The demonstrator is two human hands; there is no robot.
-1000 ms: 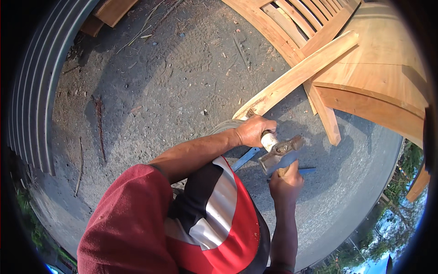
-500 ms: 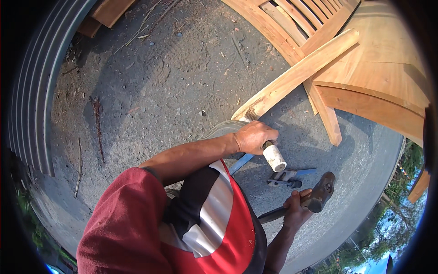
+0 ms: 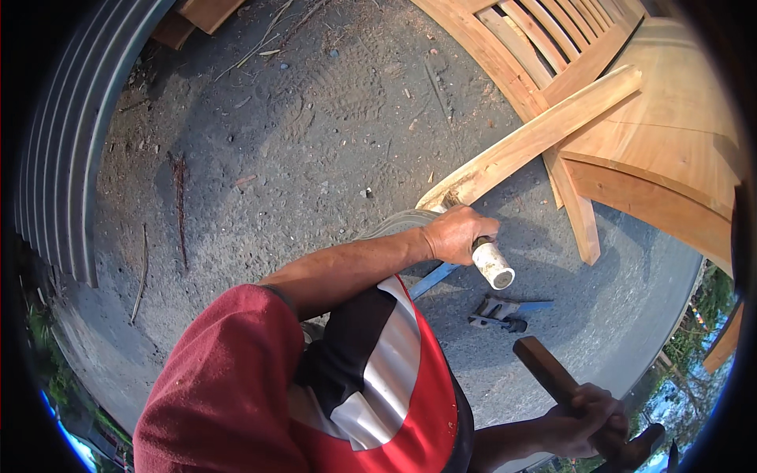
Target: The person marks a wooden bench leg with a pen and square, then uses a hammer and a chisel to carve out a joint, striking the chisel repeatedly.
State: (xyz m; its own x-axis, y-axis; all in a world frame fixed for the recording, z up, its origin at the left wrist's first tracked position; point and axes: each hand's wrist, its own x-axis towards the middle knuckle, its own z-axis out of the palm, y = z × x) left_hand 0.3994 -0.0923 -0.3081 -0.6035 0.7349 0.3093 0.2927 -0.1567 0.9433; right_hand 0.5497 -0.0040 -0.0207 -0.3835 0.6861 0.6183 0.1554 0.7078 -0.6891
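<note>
My left hand (image 3: 464, 235) is closed round a chisel with a white, round-ended handle (image 3: 493, 266). Its tip end is at a notch near the close end of a pale wooden board (image 3: 536, 142); the blade itself is mostly hidden by the hand. At lower right, my right hand (image 3: 595, 418) grips a hammer (image 3: 552, 372) close to its head, clear of the chisel. The dark wooden handle points up and left, while the head lies in shadow near the lower right rim. My knee, in black, silver and red cloth, is under my left forearm.
On the grey ground lie a metal clamp-like tool (image 3: 497, 311) with a blue bar and another blue bar (image 3: 434, 280). Slatted wooden furniture (image 3: 603, 35) and a curved wooden panel (image 3: 670, 130) stand at upper right. Corrugated metal sheeting (image 3: 67, 158) lines the left.
My right hand has moved right and down with the hammer, away from the chisel, and the hammer has turned. My left hand keeps its hold on the chisel. The whole view has shifted slightly.
</note>
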